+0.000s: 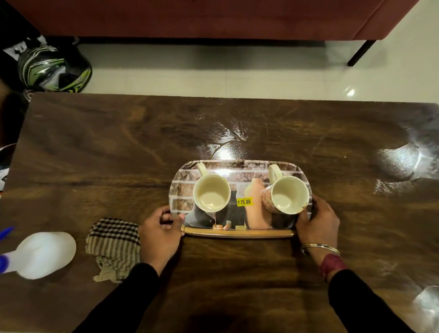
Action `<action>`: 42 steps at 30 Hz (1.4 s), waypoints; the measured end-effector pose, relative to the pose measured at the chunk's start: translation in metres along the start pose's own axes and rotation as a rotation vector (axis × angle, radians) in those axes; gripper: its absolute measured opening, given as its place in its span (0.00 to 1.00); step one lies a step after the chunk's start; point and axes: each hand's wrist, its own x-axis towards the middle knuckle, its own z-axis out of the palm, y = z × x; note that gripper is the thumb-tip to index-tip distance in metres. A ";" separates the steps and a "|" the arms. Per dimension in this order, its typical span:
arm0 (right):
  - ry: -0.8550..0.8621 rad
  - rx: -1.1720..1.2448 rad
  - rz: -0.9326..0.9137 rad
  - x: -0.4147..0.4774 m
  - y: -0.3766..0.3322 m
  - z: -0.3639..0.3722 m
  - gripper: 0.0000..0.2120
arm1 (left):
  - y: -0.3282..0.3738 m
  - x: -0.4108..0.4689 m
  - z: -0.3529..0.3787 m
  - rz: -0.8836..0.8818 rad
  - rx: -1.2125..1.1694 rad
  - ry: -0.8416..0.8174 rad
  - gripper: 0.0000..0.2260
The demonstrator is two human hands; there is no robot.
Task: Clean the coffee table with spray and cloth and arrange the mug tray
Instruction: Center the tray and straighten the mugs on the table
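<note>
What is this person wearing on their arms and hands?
Both arms are covered by long black sleeves that end at the wrists. The left hand and right hand are bare, with no gloves. The right wrist carries thin metal bangles and, just behind them, a dark red band.

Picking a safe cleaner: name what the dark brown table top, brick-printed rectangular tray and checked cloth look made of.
Dark brown table top: wood or wood-look laminate, glossy; grain swirls, sharp lamp glare. Brick-printed rectangular tray: probably melamine or plastic, glossy; printed picture, mirrored light. Checked cloth: woven fabric, matte; soft folds, frayed edge.
</note>
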 end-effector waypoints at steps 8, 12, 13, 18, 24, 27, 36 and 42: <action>-0.151 -0.192 -0.156 -0.006 -0.013 -0.017 0.41 | 0.035 -0.030 -0.001 0.269 0.286 0.131 0.26; -0.297 0.227 -0.237 -0.014 -0.018 -0.013 0.52 | 0.049 -0.039 0.014 0.361 0.231 -0.073 0.43; -0.280 0.313 -0.217 -0.017 -0.019 -0.009 0.53 | 0.052 -0.040 0.019 0.333 0.186 -0.078 0.45; -0.070 0.444 -0.108 -0.023 -0.031 0.011 0.44 | 0.062 -0.038 0.044 0.381 0.114 0.031 0.49; 0.063 0.428 -0.058 -0.030 -0.041 0.025 0.40 | 0.054 -0.027 0.052 0.495 0.063 0.130 0.37; 0.078 0.401 -0.046 -0.033 -0.046 0.027 0.42 | 0.051 -0.021 0.044 0.529 0.089 0.055 0.36; 0.072 0.406 -0.035 -0.033 -0.043 0.030 0.42 | 0.050 -0.017 0.035 0.539 0.118 -0.057 0.38; 0.082 0.394 -0.041 -0.034 -0.047 0.029 0.43 | 0.048 -0.016 0.032 0.517 0.105 -0.108 0.38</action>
